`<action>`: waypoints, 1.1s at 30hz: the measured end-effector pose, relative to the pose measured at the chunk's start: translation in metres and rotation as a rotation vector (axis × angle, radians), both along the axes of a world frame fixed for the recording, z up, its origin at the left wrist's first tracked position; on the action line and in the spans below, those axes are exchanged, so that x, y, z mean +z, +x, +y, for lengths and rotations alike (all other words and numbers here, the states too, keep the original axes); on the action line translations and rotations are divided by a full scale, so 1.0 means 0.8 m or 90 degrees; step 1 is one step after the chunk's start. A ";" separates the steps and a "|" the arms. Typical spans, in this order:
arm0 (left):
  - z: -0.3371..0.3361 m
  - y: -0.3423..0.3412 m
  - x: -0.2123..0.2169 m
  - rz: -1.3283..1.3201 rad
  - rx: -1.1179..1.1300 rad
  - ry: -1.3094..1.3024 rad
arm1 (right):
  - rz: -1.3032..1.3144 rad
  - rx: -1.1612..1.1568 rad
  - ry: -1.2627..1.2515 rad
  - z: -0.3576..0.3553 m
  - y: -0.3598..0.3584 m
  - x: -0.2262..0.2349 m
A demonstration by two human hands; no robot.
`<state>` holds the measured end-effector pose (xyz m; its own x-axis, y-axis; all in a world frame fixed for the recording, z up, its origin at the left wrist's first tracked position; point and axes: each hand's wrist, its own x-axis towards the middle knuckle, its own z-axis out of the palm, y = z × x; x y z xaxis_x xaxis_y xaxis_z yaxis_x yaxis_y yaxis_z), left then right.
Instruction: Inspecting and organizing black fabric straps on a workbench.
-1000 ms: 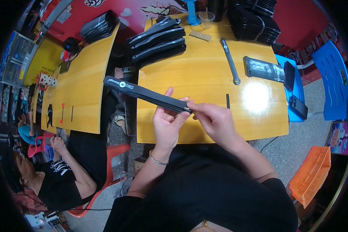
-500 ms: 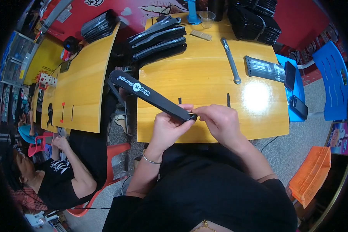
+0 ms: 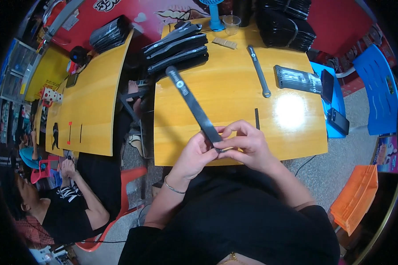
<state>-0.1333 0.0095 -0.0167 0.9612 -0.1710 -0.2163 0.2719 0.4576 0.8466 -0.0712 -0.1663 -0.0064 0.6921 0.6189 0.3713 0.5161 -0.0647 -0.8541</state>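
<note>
A long black strap [image 3: 189,101] with a white printed mark slants up and away over the yellow wooden table [image 3: 234,104]. Near the table's front edge, my left hand [image 3: 197,152] is closed around the strap's near end. The fingers of my right hand [image 3: 244,143] pinch that same end from the right, partly hiding it. A similar strap [image 3: 258,73] lies flat farther back, and a short black strip or mark [image 3: 257,118] shows on the tabletop just beyond my right hand.
Stacked black straps [image 3: 177,51] sit at the back left, wrapped black bundles [image 3: 287,33] at the back right. A clear packet [image 3: 296,79] lies near a blue chair [image 3: 378,90] side. An orange crate [image 3: 353,201] stands at right. Another person [image 3: 70,203] sits at the left table.
The strap's far end has swung right and away, and the strap now appears narrower. Both hands remain at its near end; my right fingers have shifted onto it. The whole view has shifted slightly.
</note>
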 end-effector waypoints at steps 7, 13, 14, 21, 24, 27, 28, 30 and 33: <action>0.011 -0.005 0.000 0.054 -0.146 0.021 | 0.189 -0.034 0.128 -0.008 0.011 -0.005; 0.022 -0.013 -0.021 -0.061 -0.348 0.142 | 0.147 -0.011 0.010 -0.030 0.043 0.051; 0.018 -0.007 -0.020 -0.079 -0.337 0.126 | 0.119 0.036 -0.013 -0.026 0.040 0.051; 0.005 0.013 -0.005 0.098 -0.201 -0.123 | 0.079 0.113 -0.010 -0.016 0.026 0.049; 0.013 0.009 -0.012 0.118 -0.236 -0.222 | 0.070 0.001 0.052 -0.028 0.038 0.048; 0.036 -0.003 -0.015 0.145 -0.341 -0.173 | 0.170 -0.075 0.110 -0.062 0.067 0.053; 0.055 -0.010 -0.026 0.172 -0.360 -0.166 | 0.138 -0.145 0.152 -0.074 0.080 0.068; 0.087 -0.024 -0.035 0.194 -0.382 -0.158 | 0.072 -0.268 0.194 -0.114 0.107 0.085; 0.125 -0.056 -0.042 0.205 -0.392 -0.051 | -0.011 -0.452 0.243 -0.165 0.141 0.121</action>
